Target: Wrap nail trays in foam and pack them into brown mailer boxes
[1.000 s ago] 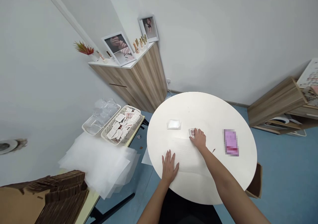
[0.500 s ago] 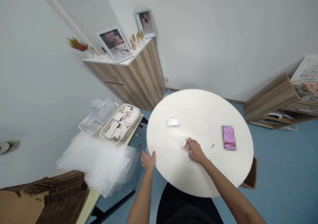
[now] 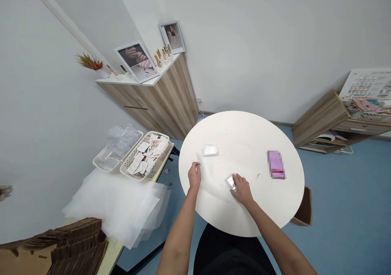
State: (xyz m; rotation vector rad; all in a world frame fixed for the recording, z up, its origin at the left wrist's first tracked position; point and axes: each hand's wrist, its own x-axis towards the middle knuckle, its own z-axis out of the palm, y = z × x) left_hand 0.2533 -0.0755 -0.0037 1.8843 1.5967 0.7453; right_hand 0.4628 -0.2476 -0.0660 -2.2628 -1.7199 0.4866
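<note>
My left hand (image 3: pixel 194 175) is over the left side of the round white table (image 3: pixel 244 132), its fingers pinched on the edge of a thin translucent sheet (image 3: pixel 210 179) that barely stands out from the tabletop. My right hand (image 3: pixel 243 190) grips a small clear-and-white pack (image 3: pixel 231 181) near the middle of the table, fingers over its right side. A flat white packet (image 3: pixel 210 150) lies beyond my left hand. Toward the table's right side is a blurred purple item (image 3: pixel 276 164).
To the left, a side table holds a basket of small white cards (image 3: pixel 143 157), a tray of clear plastic pieces (image 3: pixel 117 145), translucent sheets (image 3: pixel 116 206) and stacked brown cardboard (image 3: pixel 76 246). A wooden cabinet (image 3: pixel 171 100) stands behind. An open carton (image 3: pixel 304 208) sits on the floor at right.
My left hand has moved from the table's left edge up onto the tabletop and closed on the sheet. The pack under my right hand now shows white rather than reddish pieces.
</note>
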